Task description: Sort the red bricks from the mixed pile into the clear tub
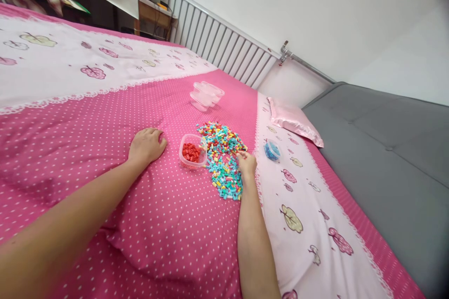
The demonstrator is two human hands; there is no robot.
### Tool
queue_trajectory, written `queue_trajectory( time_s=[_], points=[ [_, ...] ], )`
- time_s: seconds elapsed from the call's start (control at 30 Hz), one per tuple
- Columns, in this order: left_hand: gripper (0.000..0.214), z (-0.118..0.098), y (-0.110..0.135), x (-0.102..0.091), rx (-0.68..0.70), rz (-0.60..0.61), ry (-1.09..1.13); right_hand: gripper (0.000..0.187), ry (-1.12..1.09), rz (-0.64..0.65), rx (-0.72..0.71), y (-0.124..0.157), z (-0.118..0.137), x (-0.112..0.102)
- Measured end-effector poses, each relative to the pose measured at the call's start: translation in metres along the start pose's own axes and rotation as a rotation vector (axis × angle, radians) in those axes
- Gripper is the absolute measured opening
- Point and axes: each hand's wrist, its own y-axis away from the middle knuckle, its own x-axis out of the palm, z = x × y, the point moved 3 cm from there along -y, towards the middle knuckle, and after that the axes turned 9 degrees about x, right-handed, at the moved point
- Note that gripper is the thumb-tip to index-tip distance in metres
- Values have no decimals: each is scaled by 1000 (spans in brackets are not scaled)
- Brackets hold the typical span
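A heap of small mixed-colour bricks (220,159) lies on the pink dotted bedspread (105,149). My right hand (246,163) rests on the heap's right edge, fingers curled down into the bricks; what it pinches is too small to name. To the heap's left stands a clear tub (192,152) holding red bricks. My left hand (146,145) lies on the bedspread left of that tub, knuckles up, fingers curled under and holding nothing that I can see. A second clear tub (271,150) with blue bricks sits right of the heap.
A stack of empty clear tubs (206,95) stands further back on the bed. A pink pillow (294,121) lies at the right, beside a grey sofa (386,159). A white radiator (224,46) lines the far wall.
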Motion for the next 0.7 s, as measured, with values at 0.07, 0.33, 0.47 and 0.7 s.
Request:
queue_trajectory(
  time_s=[0.07,0.33,0.47,0.7],
  points=[
    [49,-1,0,-1,4,-4,3,19,-404,93,104,3,4,-5],
    [49,0,0,-1,9,-7,-5,9,-1312,542,355,19,27,-28],
    [49,0,0,0,4,-13,4,3,-1433,617,436,21,29,-29],
    [49,0,0,0,15,-36,3,19,-1551,639,593,32,42,-18]
  ],
)
